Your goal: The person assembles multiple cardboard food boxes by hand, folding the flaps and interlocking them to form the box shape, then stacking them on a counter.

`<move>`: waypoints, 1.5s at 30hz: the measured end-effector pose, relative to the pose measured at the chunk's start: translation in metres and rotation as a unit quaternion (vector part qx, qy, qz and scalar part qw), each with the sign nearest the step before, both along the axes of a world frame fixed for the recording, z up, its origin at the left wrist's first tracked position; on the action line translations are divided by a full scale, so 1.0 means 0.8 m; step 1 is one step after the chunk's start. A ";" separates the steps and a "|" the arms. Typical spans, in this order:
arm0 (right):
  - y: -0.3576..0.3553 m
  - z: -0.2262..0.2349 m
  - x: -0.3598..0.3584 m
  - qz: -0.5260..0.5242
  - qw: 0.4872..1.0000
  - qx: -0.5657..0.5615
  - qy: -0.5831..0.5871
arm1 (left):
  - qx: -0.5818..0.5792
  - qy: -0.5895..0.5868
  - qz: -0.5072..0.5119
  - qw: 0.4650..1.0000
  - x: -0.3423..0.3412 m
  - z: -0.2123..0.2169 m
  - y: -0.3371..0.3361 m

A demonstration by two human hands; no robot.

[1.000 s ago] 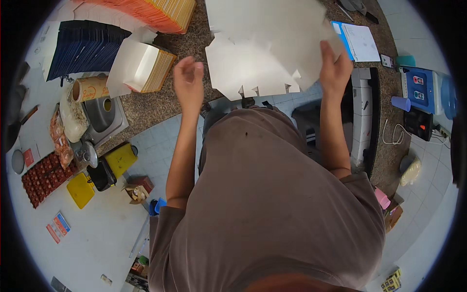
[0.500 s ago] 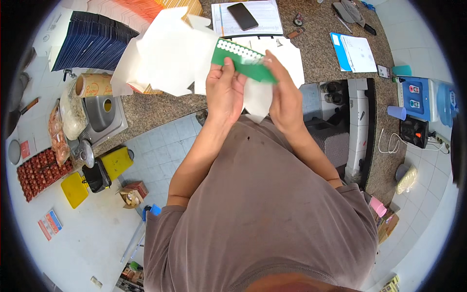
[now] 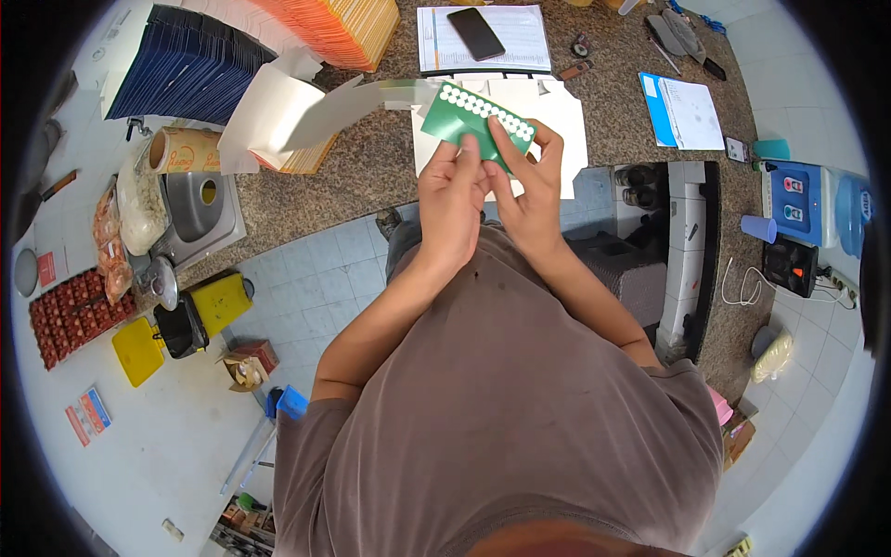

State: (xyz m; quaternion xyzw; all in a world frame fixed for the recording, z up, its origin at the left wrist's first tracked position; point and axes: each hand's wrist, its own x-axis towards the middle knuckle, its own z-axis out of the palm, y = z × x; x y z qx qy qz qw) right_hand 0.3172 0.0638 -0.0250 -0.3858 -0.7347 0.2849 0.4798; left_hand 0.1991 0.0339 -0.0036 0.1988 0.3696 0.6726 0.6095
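Both my hands meet over the front edge of a speckled granite counter (image 3: pixel 371 167). My left hand (image 3: pixel 453 200) and my right hand (image 3: pixel 529 190) pinch a green sheet (image 3: pixel 464 119) with a row of small white round stickers along its top edge. My fingertips press on the sheet's lower part. Under it lies a flat white cardboard box blank (image 3: pixel 557 121). To the left stands a partly folded white box (image 3: pixel 283 116), flaps open.
At the back of the counter are a stack of dark blue flat boxes (image 3: pixel 186 70), an orange stack (image 3: pixel 339 28), a phone (image 3: pixel 475 33) on a printed sheet, and a blue folder with paper (image 3: pixel 682 111). A water dispenser (image 3: pixel 803 200) stands right; crates and a yellow can sit on the tiled floor left.
A second ago my hands held a large white cardboard blank spread wide. They came together on the green sticker sheet, and the blank now lies on the counter.
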 end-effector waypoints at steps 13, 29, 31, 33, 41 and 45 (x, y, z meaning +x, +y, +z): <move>-0.002 0.014 0.040 0.292 0.942 -0.163 -0.037 | -0.028 0.203 -0.483 0.852 -0.104 -0.010 -0.059; -0.012 0.044 0.047 0.285 0.941 -0.072 -0.167 | -0.038 0.142 -0.494 0.857 -0.094 -0.024 -0.074; -0.010 0.055 0.052 0.314 0.914 -0.115 -0.230 | -0.047 0.194 -0.530 0.824 -0.099 -0.034 -0.071; -0.010 0.055 0.053 0.292 0.921 -0.043 -0.254 | -0.021 0.286 -0.462 0.839 -0.093 -0.033 -0.068; 0.003 0.072 0.067 0.070 0.972 0.009 -0.224 | 0.096 0.435 -0.173 0.878 -0.067 0.019 -0.045; 0.029 0.056 0.117 -0.020 0.961 -0.223 0.163 | 0.184 0.479 -0.024 0.858 -0.089 0.009 -0.034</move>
